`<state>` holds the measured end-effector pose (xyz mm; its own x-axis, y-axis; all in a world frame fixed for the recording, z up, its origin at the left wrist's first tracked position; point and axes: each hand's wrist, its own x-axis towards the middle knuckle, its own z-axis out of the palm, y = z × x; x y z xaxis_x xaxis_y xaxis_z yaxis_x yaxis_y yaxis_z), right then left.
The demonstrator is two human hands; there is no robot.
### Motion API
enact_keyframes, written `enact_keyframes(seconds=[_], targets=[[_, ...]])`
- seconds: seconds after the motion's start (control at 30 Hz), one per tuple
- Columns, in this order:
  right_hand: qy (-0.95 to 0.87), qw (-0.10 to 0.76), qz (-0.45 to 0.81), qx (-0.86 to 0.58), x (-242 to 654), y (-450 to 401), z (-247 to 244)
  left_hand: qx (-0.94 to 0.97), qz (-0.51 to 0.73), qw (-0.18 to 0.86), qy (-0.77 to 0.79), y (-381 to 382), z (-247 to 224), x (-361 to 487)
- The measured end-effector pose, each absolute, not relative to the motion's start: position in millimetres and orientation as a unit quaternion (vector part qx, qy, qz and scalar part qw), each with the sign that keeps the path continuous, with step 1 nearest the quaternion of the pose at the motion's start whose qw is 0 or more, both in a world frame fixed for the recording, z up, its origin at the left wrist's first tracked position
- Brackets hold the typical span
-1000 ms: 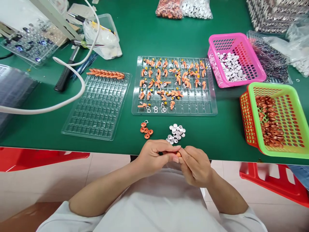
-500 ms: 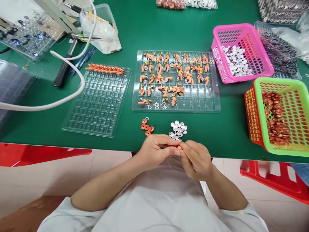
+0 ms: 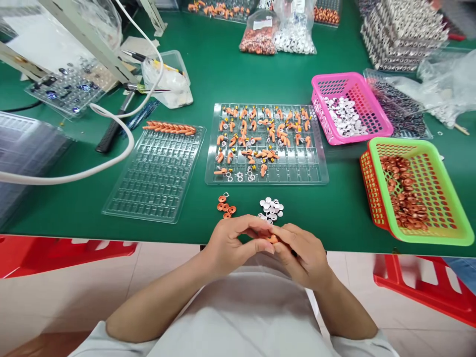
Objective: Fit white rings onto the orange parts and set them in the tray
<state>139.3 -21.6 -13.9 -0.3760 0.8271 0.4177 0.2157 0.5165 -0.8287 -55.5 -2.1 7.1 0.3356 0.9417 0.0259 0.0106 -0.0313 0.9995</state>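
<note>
At the table's near edge, my left hand (image 3: pixel 238 243) and my right hand (image 3: pixel 301 250) meet fingertip to fingertip. Between them they pinch a small orange plastic part (image 3: pixel 273 239), mostly covered by the fingers. Just beyond my hands lies a loose pile of white discs (image 3: pixel 271 208). To its left is a small group of orange-brown round caps (image 3: pixel 226 207), with a little white ring at its top. Farther back, a clear compartment tray (image 3: pixel 297 171) holds rows of curved orange parts, with several white rings in its front row.
Left stands a second clear tray (image 3: pixel 145 183) with a row of orange pieces, beside a hammer (image 3: pixel 111 131) and a white cable (image 3: pixel 122 153). Right are a pink basket (image 3: pixel 372 109) of white discs and a green basket (image 3: pixel 446 198) of copper-coloured caps. Filled bags (image 3: pixel 260 34) lie behind.
The view has tilted up, so more of the table's back shows. My fingers have shifted slightly around the orange part, which is a little more exposed now.
</note>
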Motion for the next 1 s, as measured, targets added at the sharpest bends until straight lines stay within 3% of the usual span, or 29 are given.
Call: enact_keyframes(seconds=[0.4, 0.7, 1.0], targets=[[-0.678, 0.438, 0.473, -0.354, 148, -27, -15, 0.764, 0.438, 0.360, 0.306, -2, -1, -56], [-0.666, 0.447, 0.468, -0.370, 149, -26, -13, 0.816, 0.422, 0.220, 0.328, -6, -1, -54], [-0.638, 0.461, 0.491, -0.373, 149, -26, -13, 0.823, 0.448, 0.210, 0.279, -5, -5, -54]])
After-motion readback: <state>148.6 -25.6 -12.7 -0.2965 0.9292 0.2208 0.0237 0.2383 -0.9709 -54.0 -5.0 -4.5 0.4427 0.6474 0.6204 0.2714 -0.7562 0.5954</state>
